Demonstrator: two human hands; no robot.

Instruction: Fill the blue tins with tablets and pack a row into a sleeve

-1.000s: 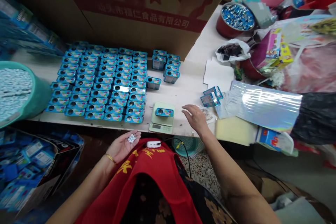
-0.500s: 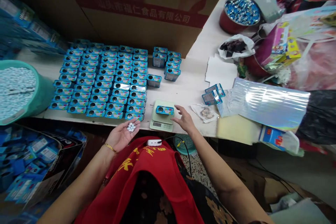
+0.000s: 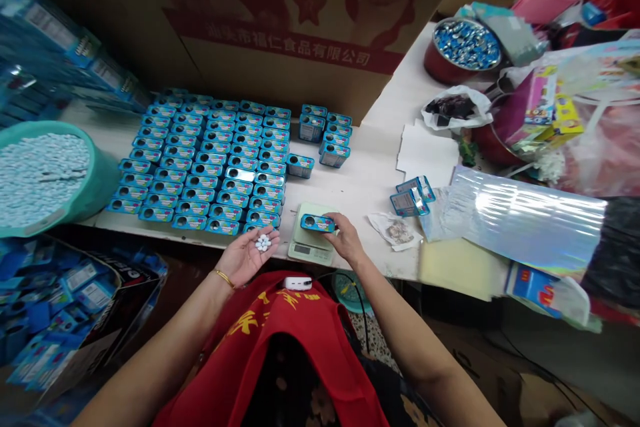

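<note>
My left hand (image 3: 246, 257) is palm up, its fingers cupped under a small heap of white candies (image 3: 263, 242). It hovers over the table's front edge, by the nearest blue tins. My right hand (image 3: 346, 237) grips the right end of a small blue candy tin (image 3: 318, 223) between thumb and fingers. A round dark opening shows at the left of that tin's top. Below the tin is a pale green kitchen scale (image 3: 310, 255); whether the tin still touches it I cannot tell.
Rows of blue tins (image 3: 210, 158) fill the table's left part before a large carton (image 3: 280, 73). A teal tub (image 3: 103, 170) of white candies stands far left. To the right are two tins (image 3: 411, 201), crumpled paper (image 3: 397, 231) and a red pot (image 3: 434, 60) of blue-silver pieces.
My right hand has closed on the tin at the scale, where its fingers were apart beside it. My left hand still holds the candies. The camera view has shifted slightly.
</note>
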